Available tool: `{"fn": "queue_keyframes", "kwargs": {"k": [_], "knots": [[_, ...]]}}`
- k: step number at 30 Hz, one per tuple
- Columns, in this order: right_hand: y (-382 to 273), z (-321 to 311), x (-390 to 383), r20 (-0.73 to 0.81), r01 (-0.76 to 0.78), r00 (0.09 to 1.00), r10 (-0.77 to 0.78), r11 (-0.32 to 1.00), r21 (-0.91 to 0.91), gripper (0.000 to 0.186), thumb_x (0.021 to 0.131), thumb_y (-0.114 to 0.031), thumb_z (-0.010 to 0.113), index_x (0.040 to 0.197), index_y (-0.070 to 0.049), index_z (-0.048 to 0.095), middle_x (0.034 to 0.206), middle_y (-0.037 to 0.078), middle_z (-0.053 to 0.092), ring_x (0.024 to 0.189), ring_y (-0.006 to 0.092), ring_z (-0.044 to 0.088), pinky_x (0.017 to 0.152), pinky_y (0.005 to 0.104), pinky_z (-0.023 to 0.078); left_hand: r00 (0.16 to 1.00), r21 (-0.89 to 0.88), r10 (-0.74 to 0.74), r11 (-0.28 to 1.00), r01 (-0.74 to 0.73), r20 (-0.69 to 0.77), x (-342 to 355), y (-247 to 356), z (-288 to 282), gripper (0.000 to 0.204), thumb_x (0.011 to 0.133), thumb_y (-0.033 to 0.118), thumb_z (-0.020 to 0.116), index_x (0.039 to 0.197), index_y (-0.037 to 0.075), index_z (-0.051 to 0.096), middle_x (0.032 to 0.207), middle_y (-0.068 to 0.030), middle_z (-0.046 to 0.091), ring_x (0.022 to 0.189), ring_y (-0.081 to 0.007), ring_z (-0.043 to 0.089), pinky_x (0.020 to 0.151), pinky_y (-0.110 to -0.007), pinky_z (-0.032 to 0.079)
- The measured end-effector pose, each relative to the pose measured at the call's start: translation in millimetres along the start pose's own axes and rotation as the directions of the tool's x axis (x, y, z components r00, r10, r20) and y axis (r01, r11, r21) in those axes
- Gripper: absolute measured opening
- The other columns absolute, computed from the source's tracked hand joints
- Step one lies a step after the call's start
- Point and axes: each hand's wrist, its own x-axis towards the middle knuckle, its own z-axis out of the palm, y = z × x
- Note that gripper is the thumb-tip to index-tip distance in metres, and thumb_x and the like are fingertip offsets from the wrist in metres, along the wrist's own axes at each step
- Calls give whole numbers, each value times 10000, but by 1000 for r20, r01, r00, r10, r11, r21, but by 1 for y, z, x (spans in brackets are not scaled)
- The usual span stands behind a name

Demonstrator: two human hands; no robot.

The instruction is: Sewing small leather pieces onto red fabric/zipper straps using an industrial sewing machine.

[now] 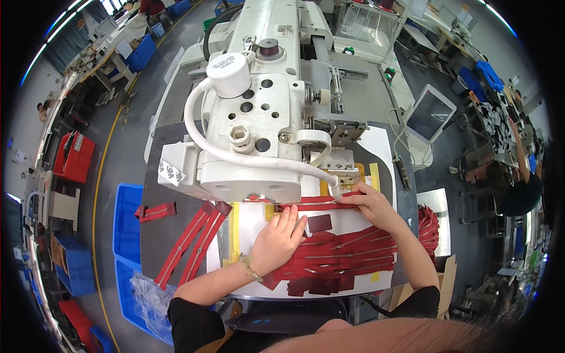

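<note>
A red zipper (pixel 318 203) with a metal tooth line lies crosswise under the front of the white sewing machine (pixel 253 170). My right hand (pixel 376 207) pinches its right end, just beside the white tube that hangs from the machine head. My left hand (pixel 279 236) lies flat with fingers stretched forward, their tips at the zipper's left part. Between my hands is a small dark red rectangular piece (pixel 320 222). Closer to me, several red zippers (pixel 341 253) are spread in an overlapping pile on the white work surface.
Two red zippers (pixel 191 247) and a shorter folded one (pixel 156 212) lie at the table's left. Blue bins (pixel 126 220) stand beyond that edge, with clear plastic (pixel 152 300) in one. A screen (pixel 432 115) stands at right. More red zippers (pixel 428 232) hang past the right edge.
</note>
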Motion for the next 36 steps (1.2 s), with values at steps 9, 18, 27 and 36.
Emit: {"fn": "queue_keyframes", "kwargs": {"k": [9,18,27,36], "knots": [[3,-12,10,106,12,994,-22,996,93,343,819,82,489,1067,-67,672,996,77,540,970,243,539,842,317,448,991,-62,-70,995,78,110,-1,4,3,763,766,528,636,1306,13,480,1257,-329,474,1161,-406,488,997,-427,355],[1,-8,7,143,-8,990,2,999,44,346,772,35,527,1068,-86,658,1075,98,527,1004,275,528,881,344,430,981,78,-95,994,83,172,0,7,5,837,761,620,575,1334,22,456,1248,-311,496,1206,-381,458,1007,-407,316],[-14,39,37,-32,31,999,-20,919,393,408,746,-27,533,1153,-49,545,1063,83,529,1029,203,506,883,318,404,995,67,-10,998,3,100,-4,6,-7,678,780,547,605,1265,78,530,1254,-198,537,1202,-271,476,919,-335,343],[-38,97,69,-87,36,928,363,145,989,370,775,39,454,1142,-10,447,1016,73,551,987,132,507,862,293,419,900,95,339,941,-326,-274,-20,-11,-19,314,818,278,619,1083,109,630,1125,-48,616,1044,-145,562,752,-257,362]]}}
